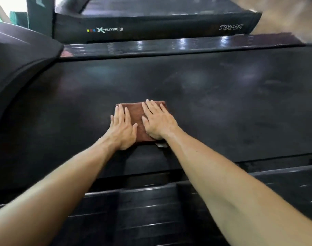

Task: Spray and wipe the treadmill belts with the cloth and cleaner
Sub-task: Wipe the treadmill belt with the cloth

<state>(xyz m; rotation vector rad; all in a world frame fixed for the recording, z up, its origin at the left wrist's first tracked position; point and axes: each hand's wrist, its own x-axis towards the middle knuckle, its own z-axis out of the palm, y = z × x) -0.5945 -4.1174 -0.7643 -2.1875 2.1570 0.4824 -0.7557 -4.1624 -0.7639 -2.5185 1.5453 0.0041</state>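
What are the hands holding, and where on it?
Nothing is gripped. The left hand and right hand press flat on top of the brown cloth, lying on the treadmill belt.

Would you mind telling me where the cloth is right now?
In the head view, the cloth lies folded mid-belt, pressed flat under the left hand and right hand.

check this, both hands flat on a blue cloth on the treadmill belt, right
Not quite: the cloth is brown, not blue. The head view shows the left hand and the right hand both pressing flat on it, fingers straight, and it lies on the treadmill belt as you say.
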